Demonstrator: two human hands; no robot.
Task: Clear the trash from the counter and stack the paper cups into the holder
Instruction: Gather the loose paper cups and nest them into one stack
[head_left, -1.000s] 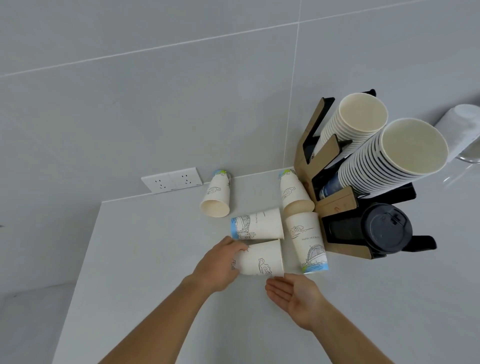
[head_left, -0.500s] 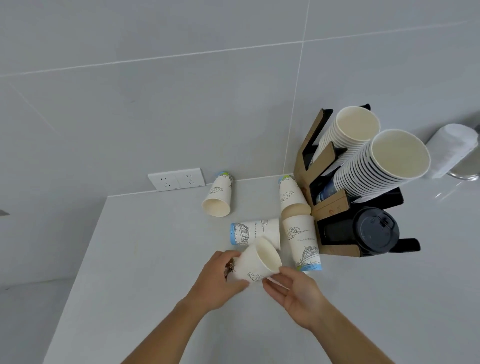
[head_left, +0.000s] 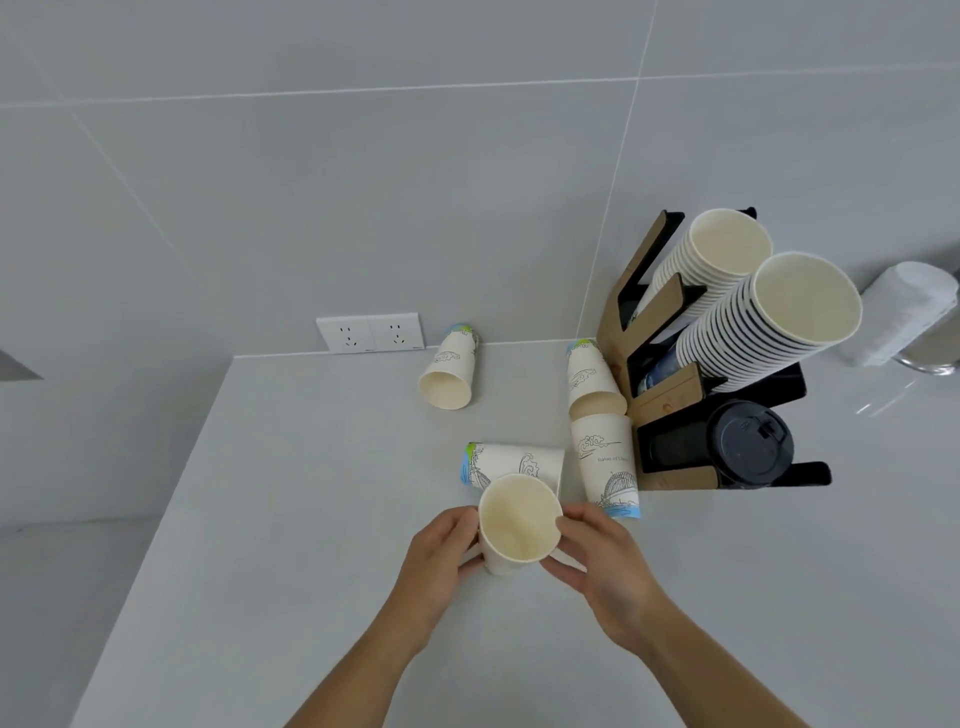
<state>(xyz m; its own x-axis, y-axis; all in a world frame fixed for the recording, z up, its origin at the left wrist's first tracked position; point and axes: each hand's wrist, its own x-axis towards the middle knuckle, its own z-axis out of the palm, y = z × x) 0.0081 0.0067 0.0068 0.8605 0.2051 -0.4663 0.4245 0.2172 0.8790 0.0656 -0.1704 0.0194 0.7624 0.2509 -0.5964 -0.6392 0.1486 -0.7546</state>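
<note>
Both hands, left hand (head_left: 441, 558) and right hand (head_left: 602, 564), are gripping one upright paper cup (head_left: 517, 525) above the counter (head_left: 291, 519), near the cup holder (head_left: 670, 395).

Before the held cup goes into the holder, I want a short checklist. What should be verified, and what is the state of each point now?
1. Held cup gripped by both hands, left hand and right hand: ok.
2. Cup mouth faces up, inside looks empty: ok.
3. Cup undamaged: rim looks round, but the lower body is hidden by the hands: cannot tell.
4. Room in the holder: two tall stacks fill the upper slots; free space cannot tell.
5. Way to the holder: two fallen cups lie right against its front: not ok.
6. Other cups collected: one lies near the socket, one behind the held cup: not ok.
</note>
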